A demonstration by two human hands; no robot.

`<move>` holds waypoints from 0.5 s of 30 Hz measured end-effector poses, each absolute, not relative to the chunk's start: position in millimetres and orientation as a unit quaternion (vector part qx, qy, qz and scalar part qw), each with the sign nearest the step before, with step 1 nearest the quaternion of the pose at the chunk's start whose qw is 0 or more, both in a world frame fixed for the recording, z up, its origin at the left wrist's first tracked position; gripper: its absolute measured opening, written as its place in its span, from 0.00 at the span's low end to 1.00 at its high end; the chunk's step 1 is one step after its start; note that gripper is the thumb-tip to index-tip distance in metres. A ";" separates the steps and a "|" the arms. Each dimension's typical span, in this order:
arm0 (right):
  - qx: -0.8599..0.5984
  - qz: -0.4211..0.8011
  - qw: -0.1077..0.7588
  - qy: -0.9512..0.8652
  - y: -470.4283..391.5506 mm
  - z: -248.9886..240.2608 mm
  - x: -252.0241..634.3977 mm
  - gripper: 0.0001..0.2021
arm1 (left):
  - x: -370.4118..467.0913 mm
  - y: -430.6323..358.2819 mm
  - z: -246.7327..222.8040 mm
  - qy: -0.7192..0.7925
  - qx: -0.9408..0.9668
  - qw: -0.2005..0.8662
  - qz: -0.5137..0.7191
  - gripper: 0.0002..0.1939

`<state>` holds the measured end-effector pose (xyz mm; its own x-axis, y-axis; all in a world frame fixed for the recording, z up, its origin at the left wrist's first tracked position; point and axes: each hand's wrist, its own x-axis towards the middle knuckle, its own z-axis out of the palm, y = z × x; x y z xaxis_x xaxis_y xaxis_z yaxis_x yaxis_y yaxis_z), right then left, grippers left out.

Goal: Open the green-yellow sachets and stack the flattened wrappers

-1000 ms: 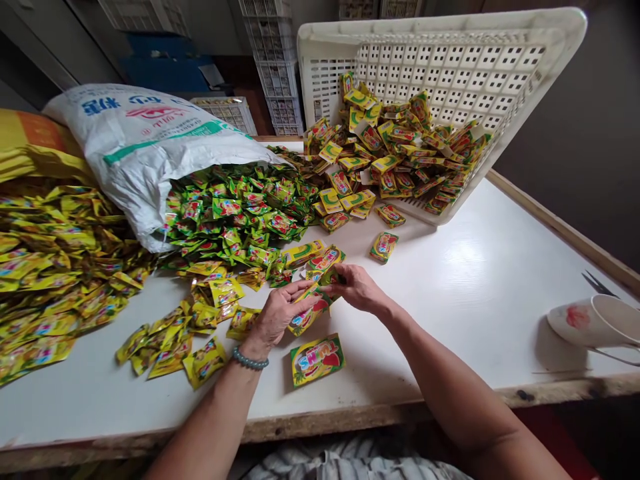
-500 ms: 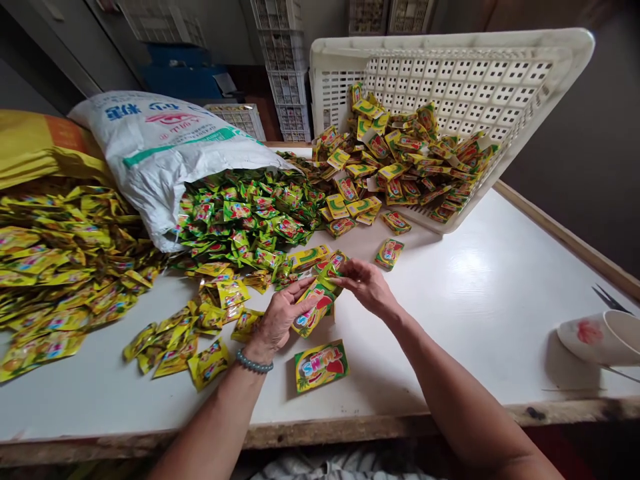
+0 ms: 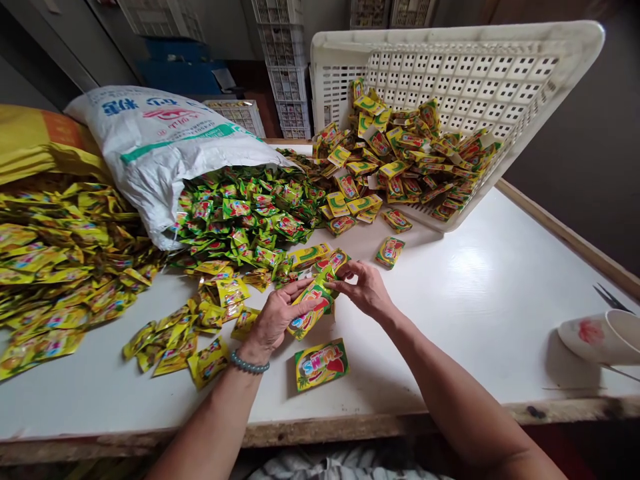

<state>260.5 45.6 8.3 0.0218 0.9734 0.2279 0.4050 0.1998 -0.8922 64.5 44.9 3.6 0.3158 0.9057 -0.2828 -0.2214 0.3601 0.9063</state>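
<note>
My left hand [image 3: 280, 313] grips a yellow-green candy box [image 3: 309, 316], its thumb lying across the printed face. At the box's upper end, the fingers of my right hand [image 3: 361, 287] pinch a small green packet [image 3: 325, 276]; how far the packet is inside the box is hidden. Another printed box [image 3: 321, 365] lies flat on the white table [image 3: 400, 360] just below my hands. Behind them are more boxes and a heap of green packets [image 3: 250, 213]. Several yellow packets [image 3: 175, 340] lie left of my left wrist.
A white sack [image 3: 160, 140] opens onto the green heap. Yellow packets [image 3: 55, 260] pile up at the far left. A tipped white basket [image 3: 465, 73] spills small boxes [image 3: 395, 153] at the back. A cup [image 3: 600, 339] and dark scissors [image 3: 614, 297] are at the right.
Both hands have shifted slightly left with the box. My right fingers have moved a little closer to its upper end, and the camera view has shifted slightly.
</note>
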 end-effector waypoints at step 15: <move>-0.536 0.281 0.294 -0.740 33.0 12.4 231.8 0.11 | 64.8 49.0 -7.4 0.427 0.423 0.681 0.417 0.30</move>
